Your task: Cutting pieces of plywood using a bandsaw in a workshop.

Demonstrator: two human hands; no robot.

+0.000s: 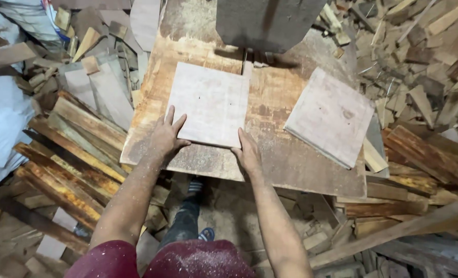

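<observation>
One wooden bench (290, 164), brown and dusted with sawdust, fills the middle of the view, with a grey machine housing (267, 20) rising at its far edge and a thin vertical blade (244, 62) coming down just below it. Around the bench lie heaps of offcuts: a stack of long reddish planks (69, 154) on the left, a wide litter of small scraps (419, 46) on the right, and one long batten (393, 231) slanting across the lower right.

Two pale square boards rest on the bench. One board (211, 103) lies flat at the centre, its far right corner just beside the blade. The second board (332, 116) lies well apart to the right, turned at an angle, its near corner overhanging the bench edge.

Two hands work the centre board. The left hand (166, 135) lies flat on its near left corner, fingers spread, palm down. The right hand (248, 152) presses against the near right corner, fingers together and curled at the edge. Both forearms are speckled with sawdust.

One blue sandal (206, 234) shows on the floor below.
</observation>
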